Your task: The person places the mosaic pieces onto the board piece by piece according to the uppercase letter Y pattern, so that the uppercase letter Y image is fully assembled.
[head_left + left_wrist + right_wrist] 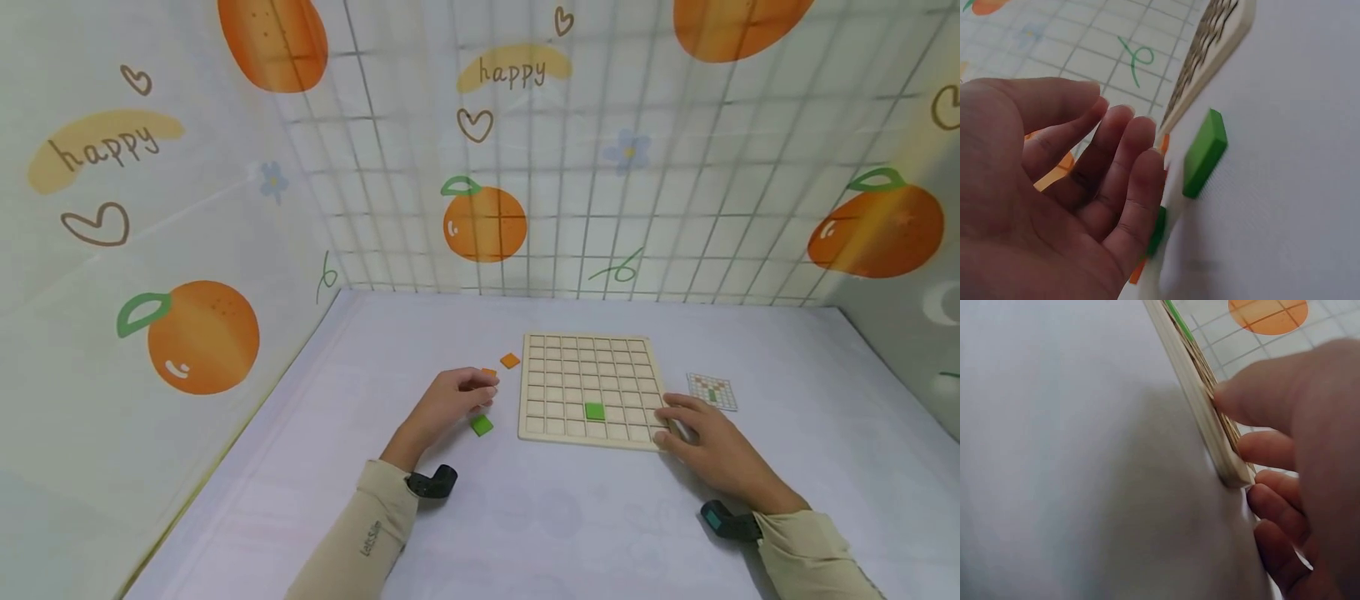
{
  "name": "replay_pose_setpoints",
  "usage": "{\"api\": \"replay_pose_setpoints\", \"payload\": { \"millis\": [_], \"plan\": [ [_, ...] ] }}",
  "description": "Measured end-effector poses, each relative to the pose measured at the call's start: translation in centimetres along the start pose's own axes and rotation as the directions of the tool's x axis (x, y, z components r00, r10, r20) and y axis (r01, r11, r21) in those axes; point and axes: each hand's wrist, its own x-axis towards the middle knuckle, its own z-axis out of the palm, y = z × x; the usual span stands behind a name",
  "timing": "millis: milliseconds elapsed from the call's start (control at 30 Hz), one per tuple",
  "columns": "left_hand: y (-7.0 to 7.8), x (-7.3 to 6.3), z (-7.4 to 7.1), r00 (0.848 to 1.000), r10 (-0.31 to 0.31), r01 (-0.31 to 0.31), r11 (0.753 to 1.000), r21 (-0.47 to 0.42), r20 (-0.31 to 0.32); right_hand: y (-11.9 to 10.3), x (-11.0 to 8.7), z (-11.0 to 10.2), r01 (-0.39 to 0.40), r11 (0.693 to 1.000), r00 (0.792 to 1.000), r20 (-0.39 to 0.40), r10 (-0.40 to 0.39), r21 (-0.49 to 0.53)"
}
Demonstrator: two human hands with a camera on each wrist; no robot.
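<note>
A pale wooden grid board (pixel 555 392) lies on the table with one green square tile (pixel 595 411) in a cell of its lower half. My left hand (pixel 450 400) hovers left of the board, fingers loosely bent, and nothing shows between thumb and fingertips in the left wrist view. Below it lies a loose green tile (pixel 1205 153); another green tile (pixel 1157 232) is partly hidden behind the fingers. One orange tile (pixel 489 372) peeks out beside the fingertips. My right hand (pixel 712 437) rests at the board's right edge, its thumb (pixel 1238 400) on the top surface near the corner.
Another orange tile (pixel 510 361) lies near the board's upper left corner. Right of the board is a small card (pixel 712 392) printed with a coloured grid pattern. A white cloth covers the table, and printed curtains with oranges stand behind and at the sides.
</note>
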Motion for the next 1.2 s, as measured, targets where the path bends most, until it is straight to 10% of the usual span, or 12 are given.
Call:
{"api": "replay_pose_setpoints", "payload": {
  "millis": [500, 1200],
  "plan": [
    [-0.9, -1.2, -0.4, 1.000, 0.022, -0.024, 0.958, 0.286, 0.012, -0.1, 0.0, -0.1, 0.004, 0.999, 1.000, 0.002, -0.004, -0.042],
    [-1.6, -1.6, -0.9, 0.998, 0.062, -0.066, 0.924, 0.377, 0.023, 0.1, 0.0, -0.1, 0.015, 1.000, 1.000, -0.007, -0.015, -0.020]
  ]
}}
